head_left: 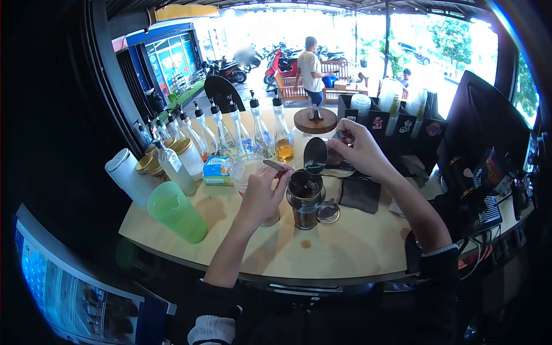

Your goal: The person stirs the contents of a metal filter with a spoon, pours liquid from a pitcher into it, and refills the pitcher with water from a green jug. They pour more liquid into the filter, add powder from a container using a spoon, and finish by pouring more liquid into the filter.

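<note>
My right hand [361,148] grips a small metal pitcher [316,156], tilted with its mouth toward the left. Just below and left of it stands a metal drip coffee filter [306,191] on a glass [305,218], with dark contents inside. My left hand [260,194] is closed on a thin metal utensil [274,165] beside the filter's rim; its working end is hidden. A round metal lid [329,212] lies to the right of the glass. Behind my left hand is a clear plastic cup [246,167], partly covered by the hand.
A green plastic pitcher [177,213] stands at the left. Pump bottles [234,127] line the back, with white jars [131,172] nearer. A dark cloth [360,195] lies right; a black cup holder [397,123] and monitor [489,126] stand behind it. A person [311,72] walks outside.
</note>
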`<act>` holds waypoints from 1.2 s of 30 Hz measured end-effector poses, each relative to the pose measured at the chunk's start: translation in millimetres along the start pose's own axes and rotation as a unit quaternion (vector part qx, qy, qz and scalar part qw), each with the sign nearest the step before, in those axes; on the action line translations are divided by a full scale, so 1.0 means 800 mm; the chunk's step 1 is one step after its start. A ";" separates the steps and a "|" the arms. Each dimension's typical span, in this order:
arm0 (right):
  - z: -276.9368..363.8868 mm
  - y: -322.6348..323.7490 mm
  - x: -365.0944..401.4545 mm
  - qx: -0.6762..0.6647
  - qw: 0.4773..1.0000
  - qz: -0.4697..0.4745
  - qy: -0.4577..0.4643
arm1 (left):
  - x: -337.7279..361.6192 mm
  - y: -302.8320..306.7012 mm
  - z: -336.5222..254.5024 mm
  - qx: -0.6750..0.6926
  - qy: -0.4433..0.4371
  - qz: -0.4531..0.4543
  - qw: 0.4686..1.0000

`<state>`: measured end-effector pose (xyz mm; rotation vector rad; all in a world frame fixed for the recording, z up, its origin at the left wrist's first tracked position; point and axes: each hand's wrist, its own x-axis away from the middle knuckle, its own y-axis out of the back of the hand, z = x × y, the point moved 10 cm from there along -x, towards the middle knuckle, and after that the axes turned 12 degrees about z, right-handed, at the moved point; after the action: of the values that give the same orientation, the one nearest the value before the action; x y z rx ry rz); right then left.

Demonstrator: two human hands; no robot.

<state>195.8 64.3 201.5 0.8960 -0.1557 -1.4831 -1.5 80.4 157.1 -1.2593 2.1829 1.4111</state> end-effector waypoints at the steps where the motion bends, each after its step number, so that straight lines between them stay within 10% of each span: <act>1: 0.004 -0.001 -0.001 0.009 1.000 0.001 0.008 | 0.000 -0.001 0.000 0.001 -0.002 0.000 1.000; 36: 0.039 -0.007 -0.003 0.062 0.998 0.021 0.016 | -0.001 -0.001 -0.004 -0.010 0.000 0.001 1.000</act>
<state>172.4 54.2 220.4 1.0093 -0.2432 -1.4311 0.1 77.8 158.8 -1.2629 2.1765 1.4365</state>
